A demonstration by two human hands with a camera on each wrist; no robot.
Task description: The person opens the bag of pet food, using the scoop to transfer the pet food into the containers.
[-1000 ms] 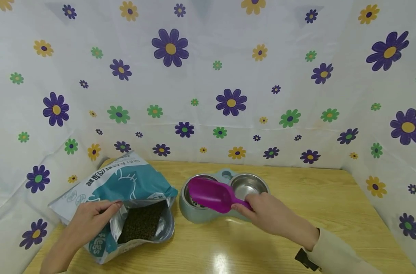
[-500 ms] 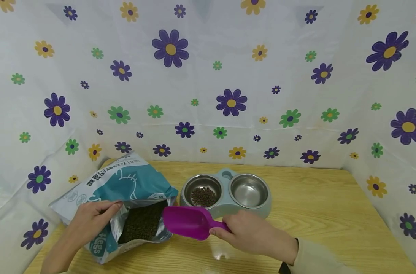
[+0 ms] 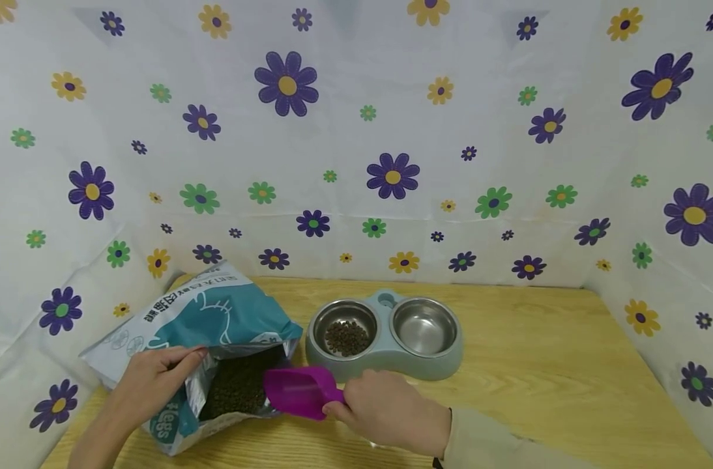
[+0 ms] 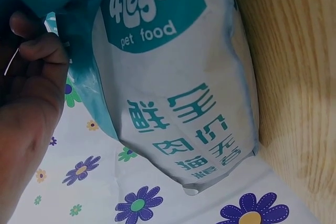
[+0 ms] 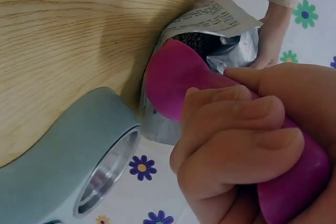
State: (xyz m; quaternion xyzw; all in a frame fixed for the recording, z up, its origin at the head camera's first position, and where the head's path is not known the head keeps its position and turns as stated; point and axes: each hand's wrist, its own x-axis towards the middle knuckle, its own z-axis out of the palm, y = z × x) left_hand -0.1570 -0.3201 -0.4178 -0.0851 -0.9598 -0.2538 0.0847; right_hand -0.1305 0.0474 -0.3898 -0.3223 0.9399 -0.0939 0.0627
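Observation:
A teal and white pet food bag (image 3: 227, 312) lies on its side at the left, its mouth facing me and brown kibble (image 3: 233, 387) inside. My left hand (image 3: 151, 381) pinches the upper edge of that mouth. In my right hand (image 3: 386, 407) I grip the handle of a magenta scoop (image 3: 300, 391), whose tip is at the right side of the bag's mouth. Behind the scoop stands a grey-blue double pet bowl (image 3: 386, 355). Its left steel bowl holds a small heap of kibble (image 3: 347, 337); the right steel bowl (image 3: 423, 329) shows bare metal.
Everything stands on a wood-grain table (image 3: 526, 365). A white cloth (image 3: 333, 130) with printed flowers hangs behind it and along both sides. The double bowl sits just right of the bag.
My right hand has carried the scoop from over the left bowl leftward and toward me, to the bag's mouth. The kibble in the left bowl is now uncovered. My left hand stays on the bag.

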